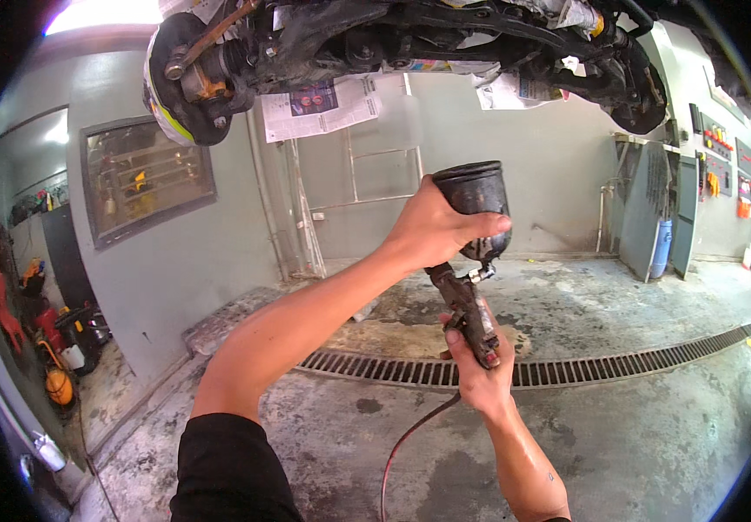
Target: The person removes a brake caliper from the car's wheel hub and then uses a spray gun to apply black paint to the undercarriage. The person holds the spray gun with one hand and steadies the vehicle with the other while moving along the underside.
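Observation:
A black, grimy spray gun (467, 304) with a dark cup (476, 190) on top is held out in front of me. My left hand (435, 224) is closed round the cup, thumb across its front. Lower down, my right hand (482, 370) wraps the gun's handle, partly hidden behind the gun body. A silver fitting (482, 273) shows beneath the cup. A red-and-dark hose (409, 435) runs down from near my right hand to the lower edge.
A car's underside (367, 30) hangs overhead, partly masked with newspaper (319, 113). A drain grate (593, 370) crosses the concrete floor (654, 435). Metal frames (354, 174) lean at the back wall. Tool boards (719, 157) and a blue cylinder (661, 248) stand right; orange equipment (58, 383), left.

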Action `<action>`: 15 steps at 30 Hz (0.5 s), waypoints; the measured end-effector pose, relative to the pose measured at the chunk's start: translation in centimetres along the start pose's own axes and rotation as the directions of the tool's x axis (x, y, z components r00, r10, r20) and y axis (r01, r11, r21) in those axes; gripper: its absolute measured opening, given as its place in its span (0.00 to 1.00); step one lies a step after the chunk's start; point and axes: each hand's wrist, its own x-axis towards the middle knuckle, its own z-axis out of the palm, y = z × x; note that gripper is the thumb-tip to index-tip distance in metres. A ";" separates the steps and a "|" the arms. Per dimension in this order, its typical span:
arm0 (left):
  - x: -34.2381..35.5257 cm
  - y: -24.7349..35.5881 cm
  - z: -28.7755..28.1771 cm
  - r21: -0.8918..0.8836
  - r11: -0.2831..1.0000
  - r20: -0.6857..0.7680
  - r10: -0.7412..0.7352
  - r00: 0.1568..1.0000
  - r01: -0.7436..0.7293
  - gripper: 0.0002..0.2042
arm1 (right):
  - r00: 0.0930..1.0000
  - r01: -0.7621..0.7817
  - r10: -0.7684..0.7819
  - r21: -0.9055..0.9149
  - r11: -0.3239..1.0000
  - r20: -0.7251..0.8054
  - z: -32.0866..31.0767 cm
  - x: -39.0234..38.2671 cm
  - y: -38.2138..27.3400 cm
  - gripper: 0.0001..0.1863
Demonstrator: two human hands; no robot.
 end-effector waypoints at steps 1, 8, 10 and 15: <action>-0.4 0.0 -0.6 -0.004 1.000 -0.001 -0.024 1.000 0.024 0.23 | 1.000 0.003 -0.003 0.008 1.000 0.019 0.3 0.1 0.2 0.30; -1.4 2.3 -4.9 0.288 0.956 -0.024 -0.052 0.998 0.057 0.30 | 0.988 0.091 -0.096 0.045 0.995 0.120 3.6 1.9 0.8 0.31; -1.5 3.9 -6.3 0.309 0.951 0.007 0.020 1.000 -0.021 0.32 | 0.940 0.330 -0.322 -0.071 0.941 0.110 4.6 2.8 0.2 0.32; -4.9 7.6 -13.6 0.228 0.941 -0.262 -0.188 0.947 0.250 0.57 | 0.956 0.265 -0.282 0.169 0.949 0.084 5.6 6.3 -4.1 0.31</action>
